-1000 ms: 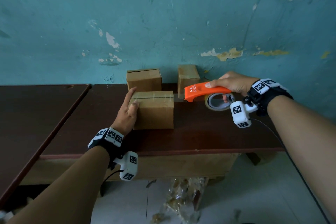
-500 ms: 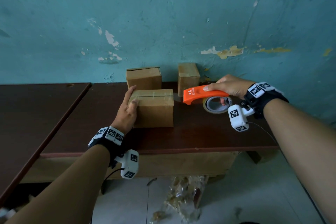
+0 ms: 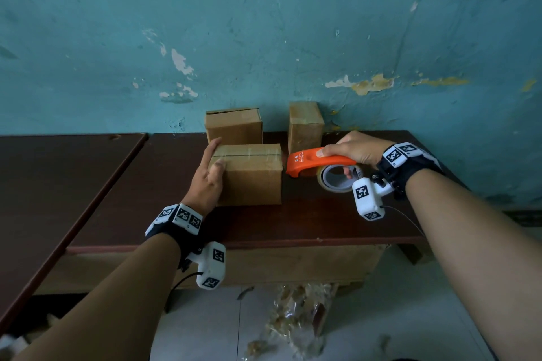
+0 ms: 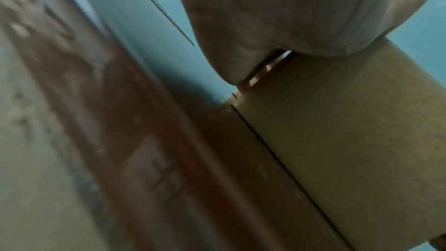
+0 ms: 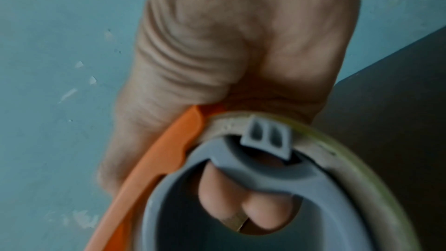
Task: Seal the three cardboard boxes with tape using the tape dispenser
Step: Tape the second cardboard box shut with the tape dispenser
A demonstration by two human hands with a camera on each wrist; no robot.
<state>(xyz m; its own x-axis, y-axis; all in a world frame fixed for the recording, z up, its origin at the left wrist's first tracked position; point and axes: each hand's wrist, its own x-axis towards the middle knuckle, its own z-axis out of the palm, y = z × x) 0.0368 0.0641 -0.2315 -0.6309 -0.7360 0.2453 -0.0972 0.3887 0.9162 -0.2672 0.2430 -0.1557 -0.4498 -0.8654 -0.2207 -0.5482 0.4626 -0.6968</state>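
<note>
Three cardboard boxes stand on the dark brown table (image 3: pixel 322 226). The near box (image 3: pixel 249 174) has tape along its top seam. My left hand (image 3: pixel 209 173) holds its left end, fingers over the far top edge and thumb on the near top edge; the left wrist view shows the palm against the box (image 4: pixel 350 140). My right hand (image 3: pixel 352 149) grips the orange tape dispenser (image 3: pixel 315 163), whose nose sits at the box's right side. Fingers (image 5: pixel 253 213) curl through the grey core of the tape roll (image 3: pixel 337 179). Behind stand a second box (image 3: pixel 233 126) and an upright third box (image 3: pixel 305 124).
The teal wall (image 3: pixel 264 38) rises right behind the table. A second dark table (image 3: pixel 58 184) adjoins on the left. Crumpled plastic wrap (image 3: pixel 293 319) lies on the pale floor below the table's front edge.
The dispenser has come down and leftward from slightly above the table, closing on the near box's right side. My left hand has stayed on the box.
</note>
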